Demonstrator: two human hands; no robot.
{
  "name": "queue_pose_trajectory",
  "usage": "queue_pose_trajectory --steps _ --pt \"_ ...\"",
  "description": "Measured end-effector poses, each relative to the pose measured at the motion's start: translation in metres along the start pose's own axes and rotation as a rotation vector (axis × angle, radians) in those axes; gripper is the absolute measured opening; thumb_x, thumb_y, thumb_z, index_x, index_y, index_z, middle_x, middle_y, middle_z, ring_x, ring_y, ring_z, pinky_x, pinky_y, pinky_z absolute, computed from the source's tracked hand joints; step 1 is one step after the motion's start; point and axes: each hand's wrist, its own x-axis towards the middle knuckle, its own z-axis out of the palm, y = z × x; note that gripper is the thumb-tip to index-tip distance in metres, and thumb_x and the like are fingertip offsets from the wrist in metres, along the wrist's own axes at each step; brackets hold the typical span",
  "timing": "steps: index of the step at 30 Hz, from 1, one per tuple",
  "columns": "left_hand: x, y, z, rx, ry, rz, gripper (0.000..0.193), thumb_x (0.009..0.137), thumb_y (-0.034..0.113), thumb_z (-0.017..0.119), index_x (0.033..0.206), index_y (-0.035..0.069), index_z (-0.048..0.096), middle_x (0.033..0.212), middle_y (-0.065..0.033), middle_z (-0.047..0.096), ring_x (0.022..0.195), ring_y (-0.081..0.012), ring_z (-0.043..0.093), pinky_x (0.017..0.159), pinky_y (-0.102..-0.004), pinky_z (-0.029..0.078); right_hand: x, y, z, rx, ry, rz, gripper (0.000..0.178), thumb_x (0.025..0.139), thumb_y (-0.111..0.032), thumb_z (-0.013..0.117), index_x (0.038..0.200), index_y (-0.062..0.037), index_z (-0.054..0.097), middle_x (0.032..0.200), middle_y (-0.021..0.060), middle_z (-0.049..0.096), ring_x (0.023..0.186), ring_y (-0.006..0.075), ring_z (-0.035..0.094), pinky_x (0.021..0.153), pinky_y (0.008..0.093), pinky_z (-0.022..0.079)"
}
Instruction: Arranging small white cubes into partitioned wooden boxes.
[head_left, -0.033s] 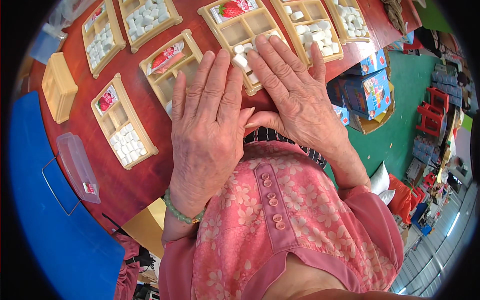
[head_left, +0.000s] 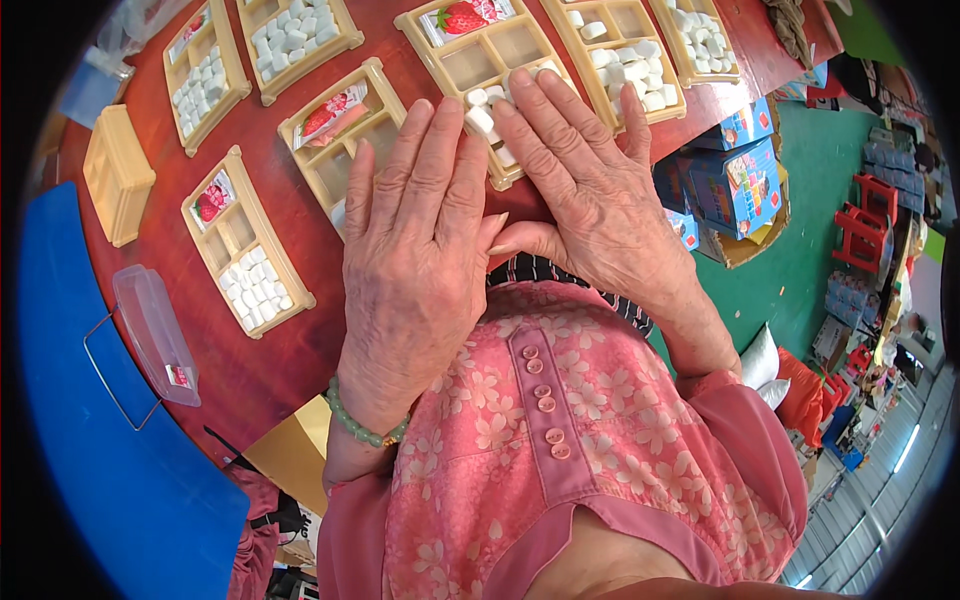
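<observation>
My left hand (head_left: 415,235) lies flat, fingers stretched out, over the lower right part of a cream compartment tray (head_left: 372,85) that holds a pink strawberry sachet (head_left: 335,115). A green bead bracelet (head_left: 370,425) circles that wrist. My right hand (head_left: 595,195) spreads its fingers over the near end of another cream tray (head_left: 415,50). White marshmallow-like pieces (head_left: 480,120) show beside its fingertips; the rest are hidden beneath. A strawberry sachet (head_left: 467,18) fills that tray's far compartment. The two thumbs point at each other, almost touching. No object shows gripped in either hand.
More trays with white pieces stand around, one at left (head_left: 235,235) and one at right (head_left: 612,85). An upturned cream tray (head_left: 120,175) and a clear plastic lid (head_left: 155,335) lie at the left of the red table (head_left: 330,350). Blue boxes (head_left: 735,185) stack beyond its right edge.
</observation>
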Motion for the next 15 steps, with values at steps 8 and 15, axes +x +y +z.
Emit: queue_pose_trajectory --steps 8,15 --pt "0.01 -0.004 0.003 -0.024 -0.026 0.105 0.044 0.089 0.009 0.067 0.131 0.0 0.059 0.148 -0.014 0.051 0.139 -0.0333 0.047 0.113 -0.0517 0.039 0.0 0.001 -0.002 -0.014 -0.016 -0.021 0.093 0.081 -0.067 0.06 0.153 -0.0101 0.042 0.159 0.008 0.039 0.149 0.0251 0.033 0.122 0.0604 0.005" --pt "0.008 -0.002 0.009 -0.183 0.035 0.048 0.041 0.086 0.004 0.069 0.124 -0.009 0.059 0.144 -0.0172 0.051 0.132 -0.0351 0.052 0.11 -0.0449 0.046 -0.005 0.002 -0.016 0.107 -0.047 -0.066 0.095 0.083 -0.068 0.058 0.155 -0.0092 0.038 0.159 0.0108 0.038 0.148 0.0271 0.035 0.12 0.0651 0.007"
